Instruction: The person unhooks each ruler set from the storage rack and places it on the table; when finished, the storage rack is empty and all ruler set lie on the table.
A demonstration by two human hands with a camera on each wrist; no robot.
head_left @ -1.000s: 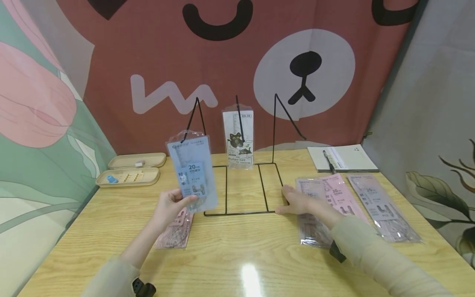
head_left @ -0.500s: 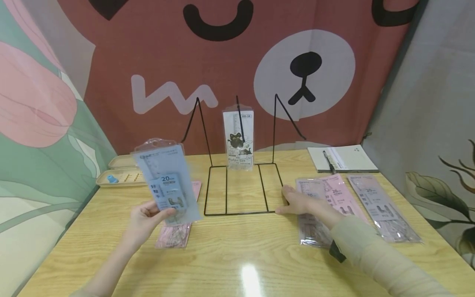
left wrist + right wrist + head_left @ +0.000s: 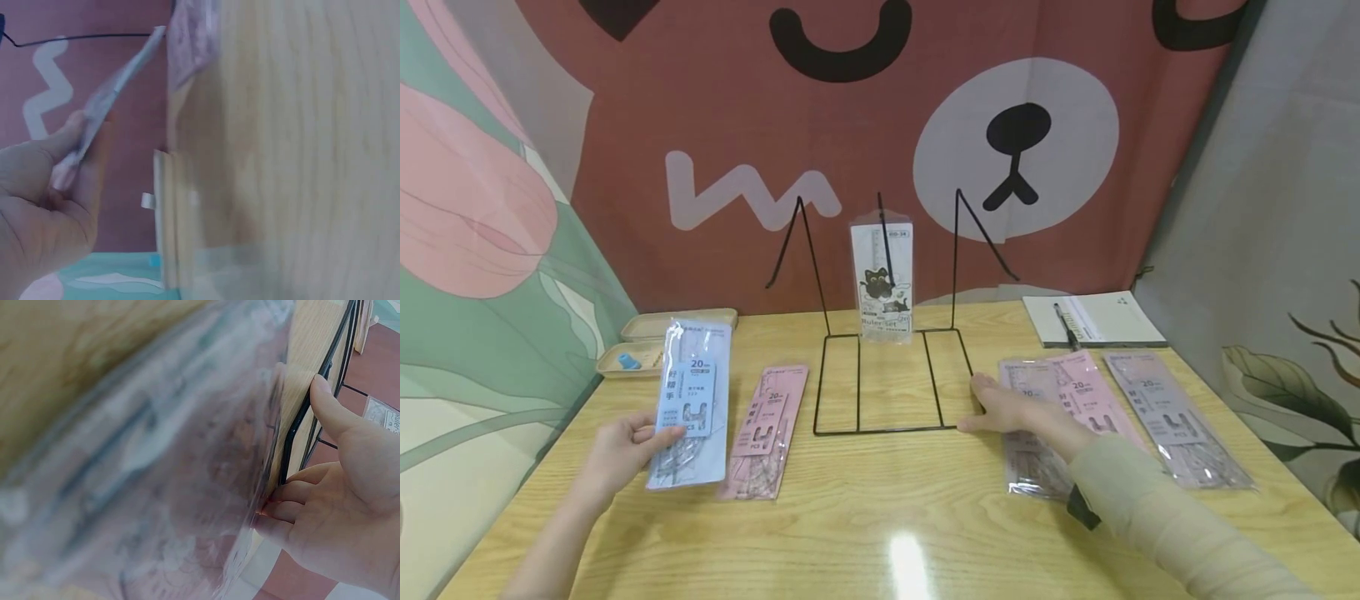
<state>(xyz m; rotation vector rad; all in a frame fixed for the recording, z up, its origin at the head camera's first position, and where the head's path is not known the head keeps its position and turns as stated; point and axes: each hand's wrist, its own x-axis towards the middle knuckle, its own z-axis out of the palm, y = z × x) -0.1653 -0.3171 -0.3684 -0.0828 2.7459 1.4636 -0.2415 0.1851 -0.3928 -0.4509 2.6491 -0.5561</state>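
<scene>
My left hand (image 3: 625,450) pinches a blue ruler set pack (image 3: 692,400) between thumb and fingers, holding it up at the left of the table. The left wrist view shows that pack (image 3: 119,84) nearly edge-on. Beside it lies a pink ruler set pack (image 3: 767,433). At the right front corner of a black wire display rack (image 3: 887,431), my right hand (image 3: 1011,408) grips the frame; in the right wrist view its thumb (image 3: 322,387) presses on the bar. A white ruler set pack (image 3: 876,315) with black cats hangs on the rack's middle hook.
Several pink and greyish packs (image 3: 1093,392) lie right of the rack, partly under my right forearm. A notebook (image 3: 1112,317) with a pen (image 3: 1063,323) sits behind them. An opened beige case (image 3: 707,325) stands at back left, partly hidden by the blue pack. A curtain backs the table.
The blue pack has come off the rack's left hook and moved left and down in my left hand, uncovering the pink pack and the rack's left side. My right hand has stayed put.
</scene>
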